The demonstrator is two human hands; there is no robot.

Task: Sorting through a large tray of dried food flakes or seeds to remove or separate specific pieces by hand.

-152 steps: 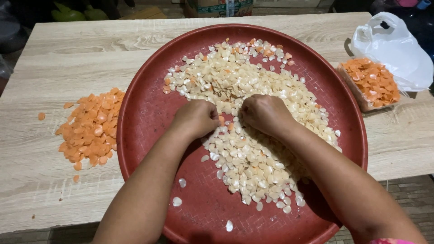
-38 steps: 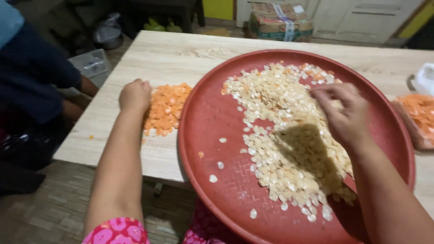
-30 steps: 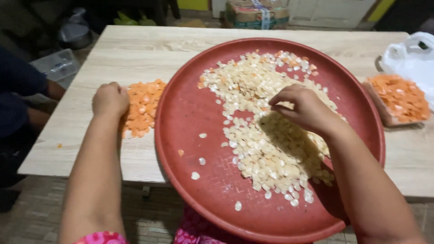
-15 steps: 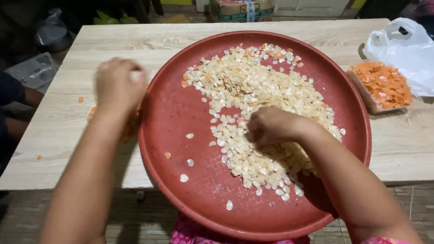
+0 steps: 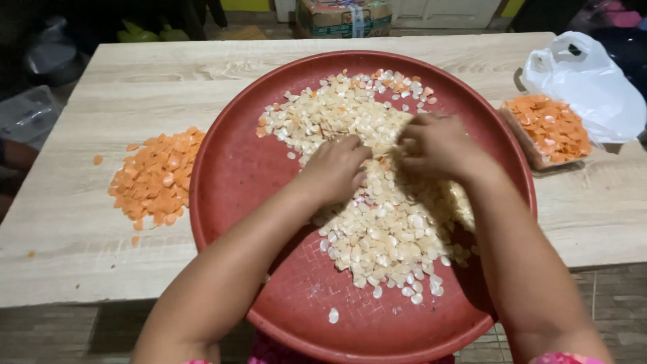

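Your left hand rests knuckles-up on the heap of pale seeds, fingers curled together into the pile; whether it has any seeds pinched underneath, you cannot tell. Your right hand sits just beside it, also curled down with fingertips buried in the seeds, and its grip is hidden the same way. The two hands nearly touch at the middle of the heap.

The seeds lie in a broad band across the round red tray, from its far rim down toward the near right, with a few loose ones near the front edge. Some orange pieces are mixed in at the far end of the heap. The left third of the tray is bare, so there is open room on that side, and a bare strip in the near part as well.

The tray overhangs the near edge of the wooden tabletop. To the left of the tray, a loose pile of orange pieces lies on the wood, well short of the table's left edge. To the right, a small container of orange pieces sits just beside the tray's rim, with a white plastic bag behind it.

Both forearms come up from the bottom of the view, angled inward, crossing the tray's near rim.
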